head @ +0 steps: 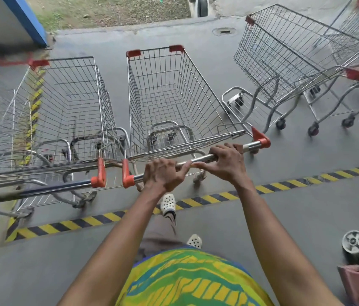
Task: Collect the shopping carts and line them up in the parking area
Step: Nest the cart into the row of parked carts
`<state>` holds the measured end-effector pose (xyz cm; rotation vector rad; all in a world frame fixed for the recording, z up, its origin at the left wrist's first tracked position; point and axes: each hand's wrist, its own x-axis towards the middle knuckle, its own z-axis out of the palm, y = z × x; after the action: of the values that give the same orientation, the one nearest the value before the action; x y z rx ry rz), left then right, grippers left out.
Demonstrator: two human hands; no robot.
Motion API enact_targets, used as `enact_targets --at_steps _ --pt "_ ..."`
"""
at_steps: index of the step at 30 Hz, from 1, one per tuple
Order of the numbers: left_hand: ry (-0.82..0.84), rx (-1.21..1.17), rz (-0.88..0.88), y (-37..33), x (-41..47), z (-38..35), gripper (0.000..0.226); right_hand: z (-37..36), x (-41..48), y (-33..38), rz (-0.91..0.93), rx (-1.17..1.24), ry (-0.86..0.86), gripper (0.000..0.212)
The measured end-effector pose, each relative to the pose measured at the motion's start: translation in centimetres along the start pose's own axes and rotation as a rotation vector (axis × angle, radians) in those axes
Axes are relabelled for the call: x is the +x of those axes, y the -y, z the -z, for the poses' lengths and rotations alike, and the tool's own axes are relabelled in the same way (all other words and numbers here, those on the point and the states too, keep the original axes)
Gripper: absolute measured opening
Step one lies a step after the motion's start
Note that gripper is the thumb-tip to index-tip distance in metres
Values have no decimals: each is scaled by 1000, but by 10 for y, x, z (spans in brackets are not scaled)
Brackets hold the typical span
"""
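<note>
I count five shopping carts — both hands curl around the middle cart's handle bar [196,161], left hand [163,174] beside right hand [226,163]; two carts [68,102] parked left, two [284,58] apart right.

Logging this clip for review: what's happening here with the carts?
A person grips the handle bar of the middle cart with both hands, left hand and right hand side by side. The cart sits past the striped floor line, beside another cart on its left. Two more carts stand loose and angled to the right.
</note>
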<state>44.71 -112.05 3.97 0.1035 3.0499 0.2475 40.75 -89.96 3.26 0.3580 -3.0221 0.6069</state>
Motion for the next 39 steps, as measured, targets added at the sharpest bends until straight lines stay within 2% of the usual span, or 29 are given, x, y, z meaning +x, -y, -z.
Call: enact_targets --at_steps 4,9,15,21,27,29,32,34,36,39 --pt "22 -75 -4 3 24 -2 68 0 21 -7 -20 7 20 84" --pt "10 -61 -31 14 51 1 73 0 49 -3 -28 11 91 72" --pt "11 -68 -80 39 87 8 74 -11 82 0 -56 -39 83 86" --pt "86 -66 -122 61 137 17 75 -17 129 -4 -90 -64 90 83" --pt "74 46 -43 105 204 25 82 -18 205 -9 -116 -38 110 88" --pt "87 31 -46 110 230 28 85 -18 233 -10 -122 -55 143 88" --pt "87 31 -49 116 265 32 93 -14 272 -13 -107 -129 224 75" --pt "89 48 -39 121 286 34 95 -13 296 -15 -116 -156 258 76" --pt "86 77 -37 125 307 33 98 -13 319 -19 -119 -143 286 78" --pt "67 76 -27 130 342 30 111 -4 353 -28 -60 -76 378 70"
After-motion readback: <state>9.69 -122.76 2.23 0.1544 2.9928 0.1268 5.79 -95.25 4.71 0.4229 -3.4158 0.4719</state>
